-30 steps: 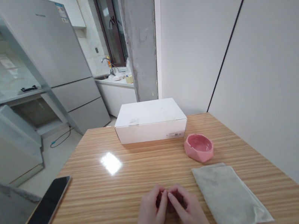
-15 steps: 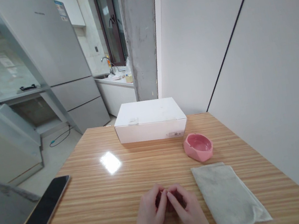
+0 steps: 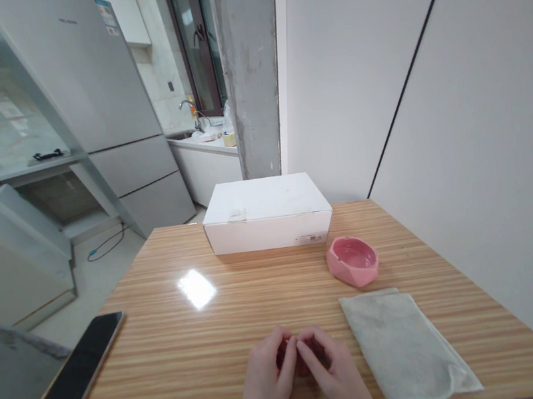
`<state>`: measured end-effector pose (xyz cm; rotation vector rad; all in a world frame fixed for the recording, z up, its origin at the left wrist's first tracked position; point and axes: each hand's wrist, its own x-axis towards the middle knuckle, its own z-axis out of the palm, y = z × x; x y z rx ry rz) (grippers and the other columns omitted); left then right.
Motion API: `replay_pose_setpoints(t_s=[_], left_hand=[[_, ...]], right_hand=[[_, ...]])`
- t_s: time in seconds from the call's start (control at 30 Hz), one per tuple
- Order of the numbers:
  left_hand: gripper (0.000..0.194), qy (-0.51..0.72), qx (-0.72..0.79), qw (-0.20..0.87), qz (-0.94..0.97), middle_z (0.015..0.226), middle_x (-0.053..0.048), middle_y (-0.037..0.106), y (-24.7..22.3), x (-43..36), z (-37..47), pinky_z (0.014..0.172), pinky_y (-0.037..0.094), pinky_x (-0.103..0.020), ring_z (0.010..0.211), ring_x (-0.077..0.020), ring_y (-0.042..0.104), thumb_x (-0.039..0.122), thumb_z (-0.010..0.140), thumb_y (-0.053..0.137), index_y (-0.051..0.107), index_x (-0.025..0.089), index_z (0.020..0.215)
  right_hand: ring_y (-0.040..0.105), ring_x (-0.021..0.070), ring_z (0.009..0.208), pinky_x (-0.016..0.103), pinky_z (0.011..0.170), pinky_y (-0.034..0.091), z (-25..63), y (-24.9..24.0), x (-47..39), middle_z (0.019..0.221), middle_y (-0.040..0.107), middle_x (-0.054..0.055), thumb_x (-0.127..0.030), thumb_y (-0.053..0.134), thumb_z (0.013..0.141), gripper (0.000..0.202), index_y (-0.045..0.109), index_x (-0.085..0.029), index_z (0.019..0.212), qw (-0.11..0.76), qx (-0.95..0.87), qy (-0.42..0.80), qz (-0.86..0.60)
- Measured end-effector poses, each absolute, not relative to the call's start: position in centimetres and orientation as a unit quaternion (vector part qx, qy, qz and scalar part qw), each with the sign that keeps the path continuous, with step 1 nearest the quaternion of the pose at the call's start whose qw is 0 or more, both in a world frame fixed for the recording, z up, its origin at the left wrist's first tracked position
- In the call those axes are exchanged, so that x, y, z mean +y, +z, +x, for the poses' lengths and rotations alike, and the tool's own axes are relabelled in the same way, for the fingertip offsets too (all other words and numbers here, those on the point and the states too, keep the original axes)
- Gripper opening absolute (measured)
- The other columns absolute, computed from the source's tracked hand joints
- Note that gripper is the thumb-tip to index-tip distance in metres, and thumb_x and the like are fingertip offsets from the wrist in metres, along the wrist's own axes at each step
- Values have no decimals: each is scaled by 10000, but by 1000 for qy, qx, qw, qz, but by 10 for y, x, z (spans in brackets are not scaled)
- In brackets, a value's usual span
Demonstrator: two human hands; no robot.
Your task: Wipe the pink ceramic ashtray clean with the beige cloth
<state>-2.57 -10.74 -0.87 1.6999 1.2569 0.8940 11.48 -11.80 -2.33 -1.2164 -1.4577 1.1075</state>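
Note:
At the near edge of the table, my left hand (image 3: 268,373) and my right hand (image 3: 334,365) are together, thumbs and forefingers pinched and their tips meeting in the middle. The other fingers curl underneath, and whatever they may hold is hidden. To the right of my right hand lies a folded grey-green cloth (image 3: 406,346), apart from it. A pink faceted ashtray (image 3: 353,267) stands just beyond the cloth.
A white closed box (image 3: 268,216) stands at the far edge of the wooden table (image 3: 170,356). A black-screened phone (image 3: 78,371) lies by the left edge. A white wall (image 3: 418,67) runs along the right side; a fridge (image 3: 89,99) stands behind on the left.

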Motion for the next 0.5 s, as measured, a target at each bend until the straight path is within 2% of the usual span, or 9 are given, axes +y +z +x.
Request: replay_pose_setpoints(t_s=[0.5], left_hand=[[289, 358, 495, 410, 677, 813, -22, 687, -8, -107, -26, 696, 418, -249, 755, -159, 619, 380, 965, 424, 630, 201, 868]], right_hand=[[631, 181, 704, 276, 659, 479, 114, -21, -116, 747, 652, 30, -414, 498, 931, 273, 642, -190, 869, 456, -592, 450, -489]])
